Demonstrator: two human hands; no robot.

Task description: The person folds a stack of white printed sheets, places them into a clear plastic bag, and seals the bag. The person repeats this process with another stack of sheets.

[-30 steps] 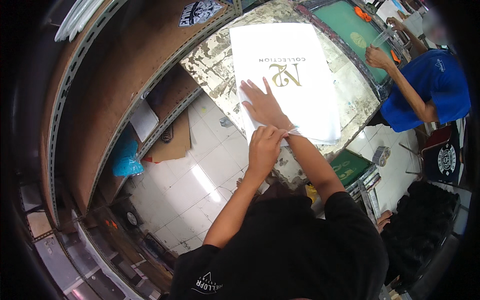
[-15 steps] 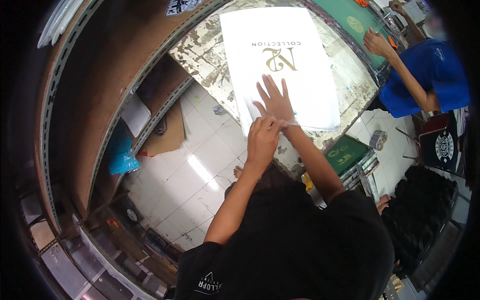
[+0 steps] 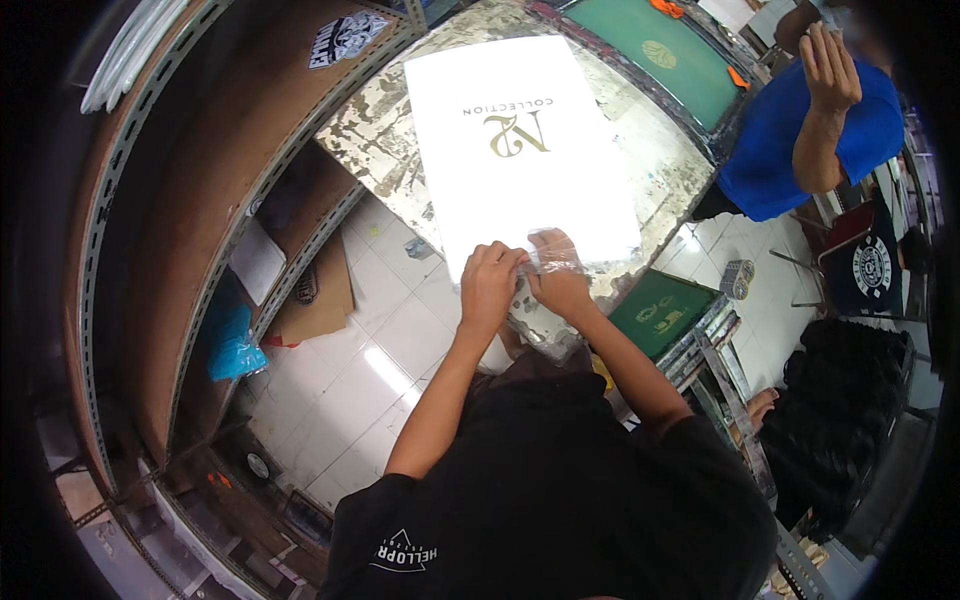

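A white sheet-like pack [image 3: 515,190] with a gold and dark printed emblem lies flat on a worn, paint-flaked table [image 3: 385,125]. Clear, crinkled plastic film [image 3: 598,268] shows along its near edge. At that edge my left hand [image 3: 488,285] is closed, thumb and fingers pinching the film. Close beside it, my right hand [image 3: 558,278] has its fingers bent at the film, which partly covers them and shines over the knuckles. Whether the pack is one piece or several layers, I cannot tell.
Metal-edged shelves [image 3: 215,190] run along the left, with a blue plastic bundle [image 3: 235,340] low down. Green printing screens [image 3: 655,50] lie at the far right; another green screen [image 3: 665,315] stands nearer. A co-worker in a blue shirt [image 3: 765,150] is at the right.
My right hand has drawn back from lying spread on the pack to its near edge. My left hand has moved from my right wrist to the film. The co-worker's hand has risen.
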